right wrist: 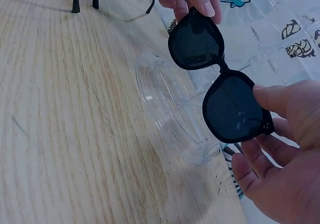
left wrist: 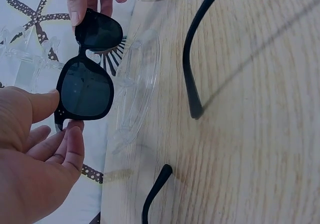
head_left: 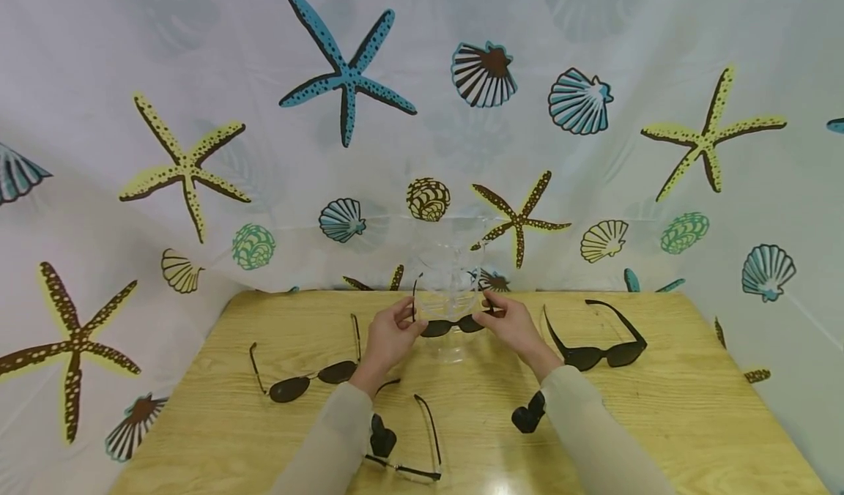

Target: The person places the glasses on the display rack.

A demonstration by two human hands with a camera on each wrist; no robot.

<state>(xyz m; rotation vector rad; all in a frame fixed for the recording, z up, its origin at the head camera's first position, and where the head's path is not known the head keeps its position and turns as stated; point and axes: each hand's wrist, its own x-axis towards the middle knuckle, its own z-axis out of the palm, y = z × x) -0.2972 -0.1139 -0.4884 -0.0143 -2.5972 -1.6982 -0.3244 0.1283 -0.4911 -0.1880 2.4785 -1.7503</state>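
Note:
A pair of black sunglasses (head_left: pixel 452 326) with dark lenses is held up between both hands at the clear plastic stand (head_left: pixel 451 283). My left hand (head_left: pixel 390 334) pinches one end of the frame, thumb on the front and fingers behind, as the left wrist view shows. At the other end my right hand (head_left: pixel 514 325) pinches the frame the same way. Both temples stretch away from me, along the sides of the stand. Low under the lenses, the stand's clear oval base (right wrist: pixel 165 109) rests on the wooden table.
Thin-framed sunglasses (head_left: pixel 290 389) lie unfolded on the left, black sunglasses (head_left: pixel 603 356) on the right. Nearer me, glasses (head_left: pixel 422 473) lie partly behind the left forearm. A patterned curtain (head_left: pixel 395 165) hangs behind the wooden table (head_left: pixel 692 407). Black wrist devices (head_left: pixel 527 416) sit at both wrists.

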